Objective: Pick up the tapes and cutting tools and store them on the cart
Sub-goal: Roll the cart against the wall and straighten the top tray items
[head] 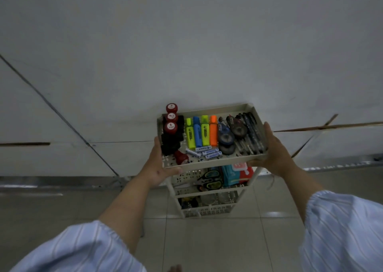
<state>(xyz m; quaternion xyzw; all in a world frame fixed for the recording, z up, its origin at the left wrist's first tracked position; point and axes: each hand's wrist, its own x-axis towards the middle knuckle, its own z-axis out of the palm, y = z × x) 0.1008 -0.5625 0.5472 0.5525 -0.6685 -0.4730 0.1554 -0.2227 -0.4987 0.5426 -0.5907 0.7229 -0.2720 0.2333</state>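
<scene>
a pale tiled floor runs up to a plain grey-white wall, with a dark strip along the base and thin dark lines crossing the wall panels. against the wall stands a cream tiered cart with perforated sides. both arms reach forward in light striped sleeves. the left hand grips the near left corner of the cart's top tray, thumb on the rim and fingers under; the right hand holds the right edge, thumb up along the side wall. the tray looks tilted, and whether it sits on the frame or is lifted off it i cannot tell. in it lie four highlighters (yellow, blue, green, orange), correction tape dispensers beside them, dark pens at the right, red-topped stamps on black bases at the left, and small batteries near the front. on the tier below, scissors with black and green handles lie beside a teal and red packet, both partly covered by the tray. the lowest tier is dim; clear rounded shapes and something dark and yellow sit there, too murky to name
</scene>
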